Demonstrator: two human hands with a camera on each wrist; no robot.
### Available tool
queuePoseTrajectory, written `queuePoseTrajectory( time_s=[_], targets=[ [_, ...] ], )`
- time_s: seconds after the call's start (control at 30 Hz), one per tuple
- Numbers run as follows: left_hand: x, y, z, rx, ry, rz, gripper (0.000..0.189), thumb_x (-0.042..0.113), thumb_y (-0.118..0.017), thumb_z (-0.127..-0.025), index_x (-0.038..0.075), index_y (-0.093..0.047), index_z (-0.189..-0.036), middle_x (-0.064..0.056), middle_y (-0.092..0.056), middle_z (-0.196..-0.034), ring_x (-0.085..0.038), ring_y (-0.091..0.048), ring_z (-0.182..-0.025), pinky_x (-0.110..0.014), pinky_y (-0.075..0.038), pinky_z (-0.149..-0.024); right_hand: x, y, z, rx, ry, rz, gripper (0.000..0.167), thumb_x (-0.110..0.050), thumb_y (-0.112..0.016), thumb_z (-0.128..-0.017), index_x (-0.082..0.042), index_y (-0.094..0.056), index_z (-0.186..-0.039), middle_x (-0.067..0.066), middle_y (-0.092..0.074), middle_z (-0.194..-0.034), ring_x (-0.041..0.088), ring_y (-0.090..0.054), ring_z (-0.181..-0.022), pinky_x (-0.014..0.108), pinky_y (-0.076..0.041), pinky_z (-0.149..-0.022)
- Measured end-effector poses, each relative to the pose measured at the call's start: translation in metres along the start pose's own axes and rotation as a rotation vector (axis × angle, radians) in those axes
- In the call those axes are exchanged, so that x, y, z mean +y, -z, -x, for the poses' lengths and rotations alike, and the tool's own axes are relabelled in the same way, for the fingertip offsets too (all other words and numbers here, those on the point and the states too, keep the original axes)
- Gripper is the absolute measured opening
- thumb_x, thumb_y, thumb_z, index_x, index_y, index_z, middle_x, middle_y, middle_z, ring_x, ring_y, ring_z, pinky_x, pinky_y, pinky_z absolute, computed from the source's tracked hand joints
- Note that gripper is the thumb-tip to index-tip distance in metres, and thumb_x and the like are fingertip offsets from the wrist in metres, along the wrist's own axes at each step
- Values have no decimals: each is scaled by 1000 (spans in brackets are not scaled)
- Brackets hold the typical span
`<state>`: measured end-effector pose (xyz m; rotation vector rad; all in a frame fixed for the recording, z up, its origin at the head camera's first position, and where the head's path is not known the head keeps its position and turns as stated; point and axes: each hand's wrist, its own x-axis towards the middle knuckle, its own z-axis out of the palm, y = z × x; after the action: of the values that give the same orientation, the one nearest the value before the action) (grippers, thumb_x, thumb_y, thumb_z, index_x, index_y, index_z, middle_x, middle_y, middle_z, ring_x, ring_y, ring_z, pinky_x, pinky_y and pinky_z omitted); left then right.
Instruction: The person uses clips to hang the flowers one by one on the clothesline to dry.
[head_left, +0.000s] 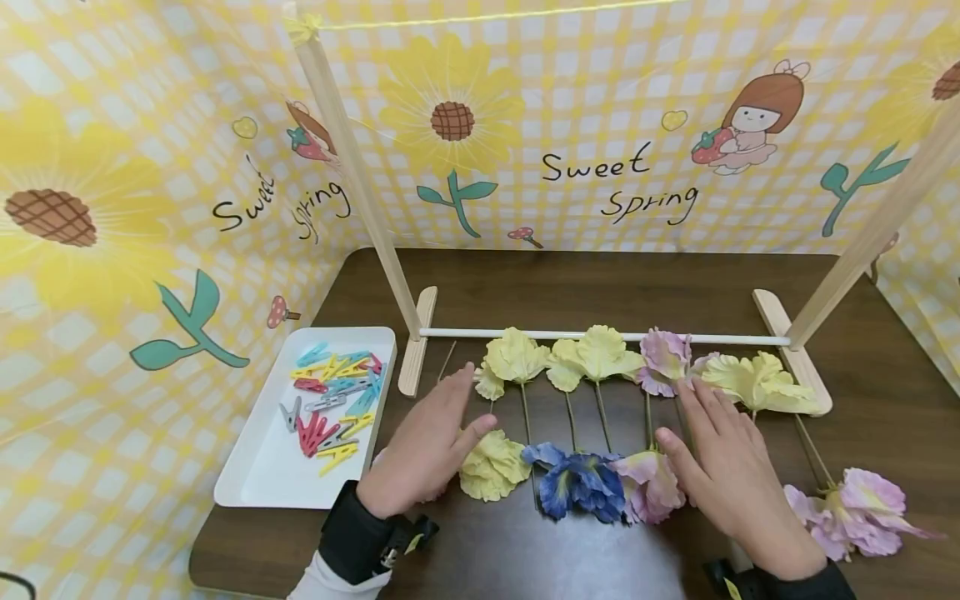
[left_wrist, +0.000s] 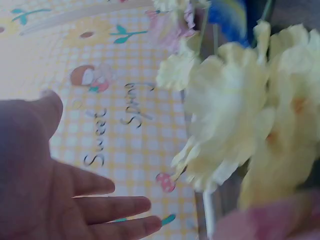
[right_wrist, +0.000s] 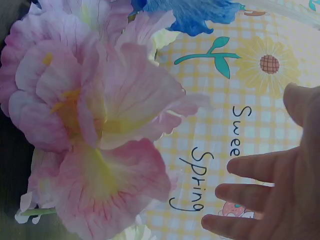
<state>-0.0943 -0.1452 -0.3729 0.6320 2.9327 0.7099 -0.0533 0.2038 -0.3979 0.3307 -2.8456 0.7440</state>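
Artificial flowers on green stems lie in two rows on the table, between my hands. My left hand [head_left: 420,446] hovers at the left end, fingers straight, beside a yellow flower [head_left: 495,467]; it partly hides a pinkish bloom beneath. Fingers extended, my right hand [head_left: 738,475] is over the stems at the right, between a pink flower [head_left: 647,486] and a lilac-pink flower [head_left: 862,510]. A blue flower [head_left: 581,483] lies centrally in the near row. Yellow blooms [head_left: 603,354] and a purple one [head_left: 663,358] form the far row. Both wrist views show spread fingers holding nothing.
To the left, a white tray [head_left: 255,467] contains several small coloured clothespins [head_left: 315,433]. A wooden frame stands behind the flowers, with a left post [head_left: 360,183], a white bottom rod [head_left: 465,333] and a yellow string [head_left: 487,18] on top. Checked cloth [head_left: 600,225] surrounds the table.
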Motion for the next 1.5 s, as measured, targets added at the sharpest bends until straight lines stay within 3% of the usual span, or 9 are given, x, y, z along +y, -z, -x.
queuePoseTrajectory(
  time_s=[0.17,0.3,0.47,0.67,0.8,1.0,1.23,1.37,1.5],
  targets=[
    [-22,27,-2,237,84,31,52,37,-55,-100,-4,-55,-131,-22,-62,-121,-34,-60,-109,-48,-48,-89,-11,3,0,214,190,-40,45,-29,-65,-93,1,-59,-126,20,-57,-125,40,-49,-116,60,-33,-89],
    [-57,51,-4,322,182,-11,23,20,-64,-95,-2,-69,-101,-13,-68,-84,-25,-63,-73,-41,-50,-63,-20,7,-1,300,336,-68,36,-30,-64,-92,0,-68,-112,14,-65,-110,35,-56,-104,52,-38,-87],
    [-104,68,-6,213,325,-120,19,13,-66,-89,-6,-69,-90,-15,-65,-78,-24,-56,-62,-38,-44,-55,-27,12,-3,325,407,-78,41,-37,-54,-98,-1,-69,-106,12,-66,-104,32,-58,-99,47,-38,-86],
    [-138,57,-11,-7,514,-217,29,18,-68,-87,-9,-59,-96,-20,-59,-81,-31,-57,-69,-45,-45,-55,-29,18,-5,331,423,-42,53,-45,-42,-102,0,-70,-103,13,-67,-98,33,-59,-95,46,-38,-86],
    [-144,45,-11,-72,535,-269,37,17,-70,-85,-11,-56,-106,-27,-60,-91,-39,-62,-79,-53,-49,-62,-30,22,0,327,409,-34,54,-47,-41,-102,-2,-70,-104,11,-67,-98,32,-58,-95,45,-37,-87],
    [-146,35,-12,-31,476,-288,16,3,-67,-81,-9,-62,-91,-22,-62,-83,-34,-59,-70,-53,-50,-60,-29,27,6,333,392,-37,54,-48,-41,-102,-3,-70,-105,11,-66,-101,31,-57,-95,45,-36,-86],
    [-145,30,-12,-23,460,-316,8,-5,-59,-84,-7,-64,-90,-20,-63,-84,-32,-59,-73,-51,-50,-58,-27,24,5,354,409,-58,54,-48,-42,-102,-2,-71,-102,11,-66,-100,31,-57,-94,40,-34,-87],
    [-140,39,-6,2,454,-303,6,-3,-60,-84,-3,-63,-79,-17,-62,-77,-30,-59,-67,-49,-49,-52,-28,25,1,352,433,-53,53,-47,-42,-102,-3,-70,-102,11,-66,-100,31,-58,-93,37,-35,-88],
    [-125,63,3,71,395,-231,19,4,-65,-83,5,-58,-66,-7,-54,-64,-23,-53,-57,-40,-42,-46,-32,30,-3,343,433,-59,55,-48,-42,-102,0,-69,-104,14,-65,-104,33,-57,-97,25,-31,-97]
  ],
)
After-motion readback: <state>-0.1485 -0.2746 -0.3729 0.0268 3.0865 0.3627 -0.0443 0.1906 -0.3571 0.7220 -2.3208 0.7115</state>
